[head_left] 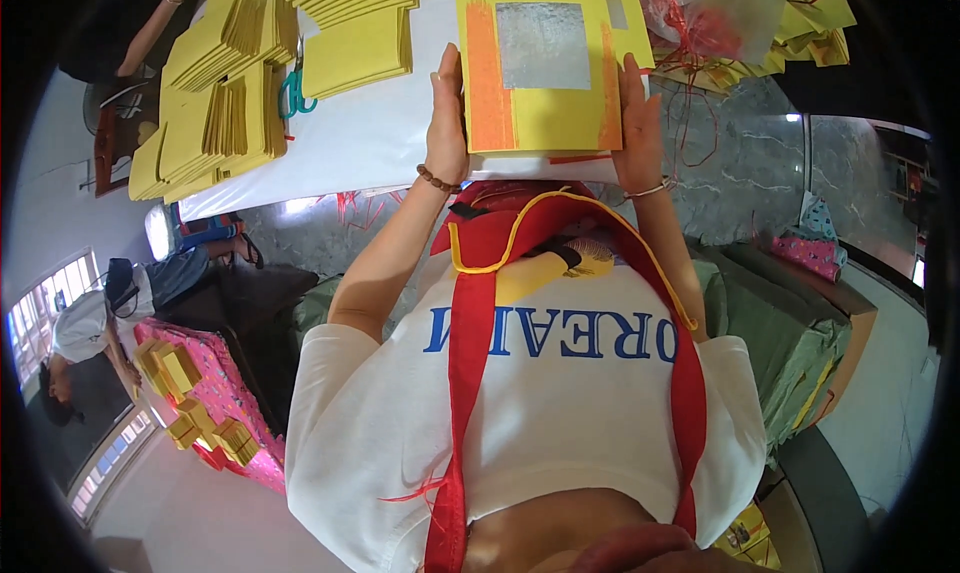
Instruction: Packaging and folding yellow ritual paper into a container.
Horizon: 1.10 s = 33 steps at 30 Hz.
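Between my two palms sits a stack of yellow joss paper (560, 123), its top sheet bearing a silver foil square and orange bands. My left hand (449, 118) lies flat along the left edge, fingers straight. Along the right edge my right hand (641, 131) does the same, thumb and fingers pointing away from me. Together they hold the stack at the table's near edge, in front of my red apron. Left of it on the table lie folded yellow paper bundles (358, 56) and teal-handled scissors (296, 95).
More yellow bundles (235, 128) cover the table's left end. At the right are red strings (690, 38), a clear plastic bag (735, 8) and loose yellow paper. Green wrapped bales (765, 343) stand behind me. A person (95, 318) works at a pink-covered table (235, 388).
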Tool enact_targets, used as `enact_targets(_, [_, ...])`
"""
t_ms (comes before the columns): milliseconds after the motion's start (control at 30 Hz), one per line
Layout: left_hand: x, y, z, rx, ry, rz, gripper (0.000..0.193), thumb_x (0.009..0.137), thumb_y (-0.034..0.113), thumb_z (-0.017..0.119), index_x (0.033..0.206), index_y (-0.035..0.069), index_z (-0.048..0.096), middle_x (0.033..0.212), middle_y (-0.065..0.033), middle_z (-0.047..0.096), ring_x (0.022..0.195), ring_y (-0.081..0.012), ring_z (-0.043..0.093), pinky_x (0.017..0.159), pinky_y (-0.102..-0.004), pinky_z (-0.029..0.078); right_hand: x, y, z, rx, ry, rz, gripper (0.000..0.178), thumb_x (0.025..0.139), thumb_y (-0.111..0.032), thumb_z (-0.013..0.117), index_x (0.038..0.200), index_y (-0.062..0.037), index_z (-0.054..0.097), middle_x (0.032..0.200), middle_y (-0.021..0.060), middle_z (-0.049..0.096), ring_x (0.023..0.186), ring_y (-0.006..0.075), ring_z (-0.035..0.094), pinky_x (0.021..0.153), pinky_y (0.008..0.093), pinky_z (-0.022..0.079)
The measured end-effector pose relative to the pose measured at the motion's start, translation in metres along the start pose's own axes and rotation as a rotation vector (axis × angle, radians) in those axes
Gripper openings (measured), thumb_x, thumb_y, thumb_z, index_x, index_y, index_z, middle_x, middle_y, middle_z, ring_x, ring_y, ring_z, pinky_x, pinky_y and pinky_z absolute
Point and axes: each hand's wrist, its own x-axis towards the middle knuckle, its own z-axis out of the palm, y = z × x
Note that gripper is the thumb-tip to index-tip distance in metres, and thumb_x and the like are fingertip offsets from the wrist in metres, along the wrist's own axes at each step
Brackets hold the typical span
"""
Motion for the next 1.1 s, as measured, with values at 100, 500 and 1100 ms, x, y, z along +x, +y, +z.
enact_targets(100, [-0.002, 0.007, -0.007, 0.116, 0.08, -0.008, 0.06, 0.087, 0.036, 0.051, 0.133, 0.005, 0.031, 0.135, -0.0128, 0.03, 0.121, -0.0254, 0.032, 0.102, -0.0384, 0.022, 0.001, 0.0, -0.01, -0.209, -0.02, -0.078, 0.062, 0.093, -0.046, 0.017, 0.139, -0.0042, 0.015, 0.145, 0.0101, 0.015, 0.133, 0.0209, 0.015, 0.107, 0.0338, 0.014])
enact_targets(500, [0.002, 0.056, -0.008, 1.358, -0.671, 0.722, 0.03, 0.073, 0.022, 0.064, 0.098, 0.008, 0.06, 0.102, -0.0062, 0.056, 0.093, -0.0245, 0.051, 0.077, -0.0333, 0.04, 0.009, -0.003, -0.025, -0.578, -0.14, -0.255, 0.045, 0.092, -0.032, 0.032, 0.102, 0.001, 0.061, 0.129, 0.0108, 0.044, 0.122, 0.0225, 0.036, 0.102, 0.0336, 0.024])
enact_targets(1100, [0.032, 0.062, -0.012, 0.893, -0.662, -0.056, 0.015, 0.084, 0.014, 0.057, 0.085, -0.001, 0.059, 0.073, -0.0018, 0.057, 0.06, -0.0068, 0.045, 0.056, -0.022, 0.039, 0.008, 0.003, -0.022, -0.559, -0.075, -0.253, 0.053, 0.094, -0.034, 0.024, 0.098, 0.0027, 0.063, 0.129, 0.0123, 0.043, 0.121, 0.0236, 0.036, 0.102, 0.0332, 0.025])
